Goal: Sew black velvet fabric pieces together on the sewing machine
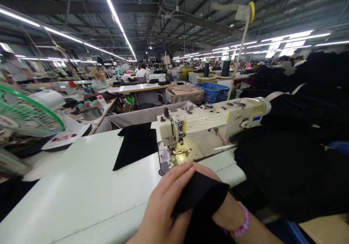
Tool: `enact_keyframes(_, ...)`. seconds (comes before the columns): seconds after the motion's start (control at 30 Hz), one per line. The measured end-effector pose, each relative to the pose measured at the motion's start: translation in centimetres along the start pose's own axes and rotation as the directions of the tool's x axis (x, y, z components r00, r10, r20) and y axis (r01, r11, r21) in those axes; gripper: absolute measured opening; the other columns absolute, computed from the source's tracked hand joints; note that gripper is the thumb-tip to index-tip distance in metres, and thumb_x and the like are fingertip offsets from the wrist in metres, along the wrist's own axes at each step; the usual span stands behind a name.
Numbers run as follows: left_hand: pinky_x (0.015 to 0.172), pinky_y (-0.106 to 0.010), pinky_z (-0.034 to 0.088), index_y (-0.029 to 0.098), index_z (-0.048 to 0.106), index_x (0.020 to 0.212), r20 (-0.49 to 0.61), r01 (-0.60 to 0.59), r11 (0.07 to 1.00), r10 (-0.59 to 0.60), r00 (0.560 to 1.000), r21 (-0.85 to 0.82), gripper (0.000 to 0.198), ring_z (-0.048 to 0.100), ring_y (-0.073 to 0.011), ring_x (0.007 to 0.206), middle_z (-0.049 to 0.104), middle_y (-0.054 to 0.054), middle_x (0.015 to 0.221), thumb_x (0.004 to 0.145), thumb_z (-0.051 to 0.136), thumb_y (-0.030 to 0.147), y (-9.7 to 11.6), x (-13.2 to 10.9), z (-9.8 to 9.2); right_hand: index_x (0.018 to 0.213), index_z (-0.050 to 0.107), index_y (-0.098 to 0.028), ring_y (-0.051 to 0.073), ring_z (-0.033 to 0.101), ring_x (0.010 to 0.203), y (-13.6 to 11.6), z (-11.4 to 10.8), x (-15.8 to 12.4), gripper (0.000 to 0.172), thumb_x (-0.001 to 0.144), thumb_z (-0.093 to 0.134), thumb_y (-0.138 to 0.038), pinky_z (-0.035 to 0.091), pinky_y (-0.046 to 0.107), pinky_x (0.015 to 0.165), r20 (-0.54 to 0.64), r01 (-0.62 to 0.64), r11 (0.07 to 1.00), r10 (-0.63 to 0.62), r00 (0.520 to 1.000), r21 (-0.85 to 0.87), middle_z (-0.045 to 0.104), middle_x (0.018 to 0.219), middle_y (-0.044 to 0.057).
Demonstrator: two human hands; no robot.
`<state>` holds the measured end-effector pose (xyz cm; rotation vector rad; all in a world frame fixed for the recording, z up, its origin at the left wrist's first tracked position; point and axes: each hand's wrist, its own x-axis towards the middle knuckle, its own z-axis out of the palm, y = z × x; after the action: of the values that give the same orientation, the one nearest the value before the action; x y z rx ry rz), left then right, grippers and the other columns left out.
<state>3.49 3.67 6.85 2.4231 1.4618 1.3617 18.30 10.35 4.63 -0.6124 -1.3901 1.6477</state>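
Both hands are together at the front of the sewing machine (201, 124). My left hand (165, 198) is closed on a piece of black fabric (203, 193), thumb below it and fingers along its far edge. My right hand (205, 170), with a beaded bracelet at the wrist, grips the same fabric from the far side; most of its fingers are hidden behind the cloth. The needle and presser foot area (178, 151) lies just beyond my fingertips. Left of the machine head, another black fabric piece (137, 144) lies flat on the white table (81, 182).
A large heap of black fabric (294, 160) crowds the machine's right side. A green fan (27, 109) stands at the left. Behind the machine are a blue basket (214, 91), a thread stand pole (241, 51) and black thread cones (225, 68). Several people work farther off.
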Motion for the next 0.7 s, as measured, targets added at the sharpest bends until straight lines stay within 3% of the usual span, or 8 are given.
enact_keyframes(0.1,0.103,-0.025,0.052,0.027,0.058,0.131,-0.08,0.018,0.993,-0.009,0.997,0.116,0.044,0.067,-0.0153,0.119,0.07,-0.005,0.129,0.093,0.046,0.007,-0.6,0.4,-1.0,0.125,0.065,-0.027,0.027,0.063,0.119,-0.3,0.6,-1.0,0.055,0.096,0.044,-0.069,0.054,0.041,0.095,-0.008,0.003,0.995,-0.002,1.0,0.102,0.068,0.127,0.008)
enact_keyframes(0.2,0.095,-0.019,0.055,0.022,0.065,0.119,-0.114,0.025,0.975,0.001,0.993,0.222,0.034,0.073,-0.0143,0.106,0.075,-0.005,0.118,0.091,0.052,0.01,-0.6,0.8,-2.1,0.141,0.053,-0.03,0.03,0.057,0.129,-1.0,0.7,-1.7,0.076,0.077,0.075,-0.065,0.055,0.038,0.094,0.002,0.152,0.981,-0.153,0.988,-0.118,0.059,0.142,0.009)
enact_keyframes(0.23,0.091,-0.02,0.057,0.021,0.067,0.117,-0.1,0.009,0.969,0.016,0.995,0.248,0.032,0.074,-0.0151,0.101,0.077,-0.005,0.115,0.089,0.054,0.011,-0.5,0.8,-2.5,0.137,0.057,-0.03,0.029,0.059,0.126,-1.4,0.6,-1.8,0.072,0.075,0.081,-0.056,0.056,0.037,0.094,0.001,0.22,0.946,-0.226,0.974,-0.239,0.061,0.139,0.009)
enact_keyframes(0.33,0.078,-0.026,0.063,0.022,0.071,0.112,0.023,-0.016,0.956,0.01,1.0,0.293,0.039,0.078,-0.0205,0.088,0.079,-0.005,0.109,0.08,0.055,0.009,-0.1,0.8,-3.6,0.108,0.075,-0.029,0.022,0.072,0.1,-3.5,-0.4,-2.1,0.02,0.091,0.069,-0.036,0.057,0.031,0.09,-0.039,0.314,0.806,-0.383,0.923,-0.501,0.077,0.108,0.004)
enact_keyframes(0.37,0.074,-0.028,0.063,0.023,0.074,0.109,0.074,0.015,0.956,-0.038,0.997,0.292,0.042,0.078,-0.0222,0.085,0.08,-0.003,0.105,0.076,0.054,0.008,-0.3,0.9,-4.2,0.101,0.077,-0.029,0.021,0.074,0.093,-4.4,-0.9,-2.1,0.016,0.094,0.064,-0.034,0.057,0.028,0.086,-0.054,0.311,0.779,-0.402,0.914,-0.544,0.078,0.1,0.003)
enact_keyframes(0.47,0.066,-0.028,0.062,0.029,0.08,0.091,0.173,0.241,0.955,-0.27,0.947,0.175,0.033,0.077,-0.0235,0.073,0.081,0.0,0.085,0.073,0.057,0.012,-1.5,2.0,-6.4,0.097,0.079,-0.028,0.021,0.075,0.083,-7.3,-2.7,-1.6,0.017,0.091,0.066,-0.037,0.059,0.025,0.072,-0.044,0.265,0.73,-0.374,0.926,-0.63,0.079,0.092,0.001)
enact_keyframes(0.53,0.059,-0.026,0.059,0.027,0.08,0.079,0.137,0.394,0.919,-0.393,0.909,0.018,0.016,0.074,-0.0225,0.066,0.079,-0.001,0.074,0.077,0.064,0.026,-2.7,3.7,-8.1,0.092,0.08,-0.025,0.022,0.073,0.076,-8.7,-3.7,-0.1,0.019,0.088,0.069,-0.041,0.058,0.026,0.065,-0.034,0.236,0.706,-0.346,0.938,-0.668,0.079,0.085,0.001)
enact_keyframes(0.7,0.041,-0.022,0.049,0.019,0.078,0.078,0.005,0.531,0.833,-0.537,0.844,-0.154,0.023,0.058,-0.0144,0.045,0.07,-0.001,0.065,0.071,0.073,0.041,-2.9,9.4,-11.2,0.071,0.073,-0.018,0.019,0.064,0.063,-10.5,-4.0,5.8,0.027,0.083,0.07,-0.041,0.05,0.027,0.057,-0.042,0.263,0.618,-0.434,0.9,-0.741,0.068,0.064,0.0)
